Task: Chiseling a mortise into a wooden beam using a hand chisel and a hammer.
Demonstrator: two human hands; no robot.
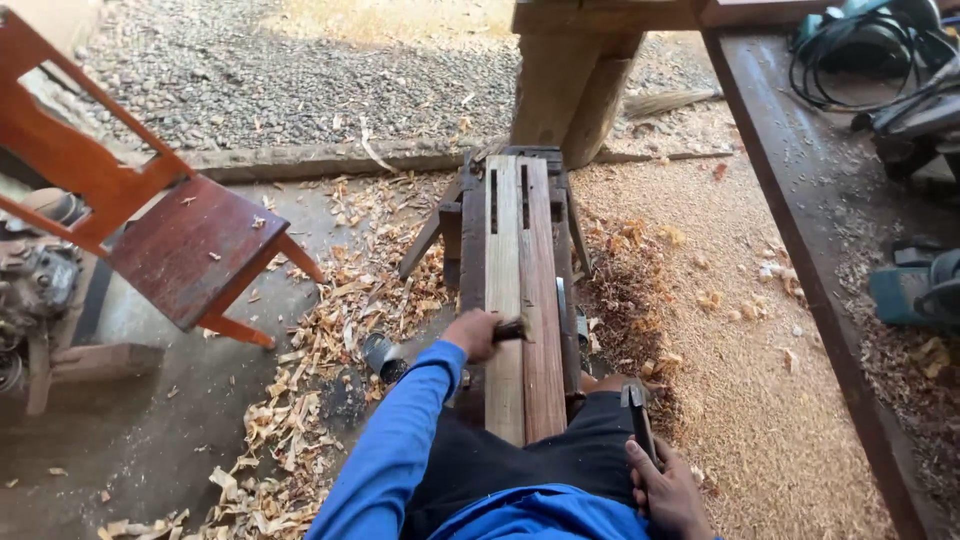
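Down the middle of the frame, two long boards [520,300] are lying side by side on a low bench [470,250], their length running away toward the upper centre. At lower centre, the left hand [473,335] is closing around a small dark tool [512,328] resting on the pale board. Lower right, the right hand [668,492] is gripping a hammer [638,418] off the boards.

No packages, labels, signs or screens show here.
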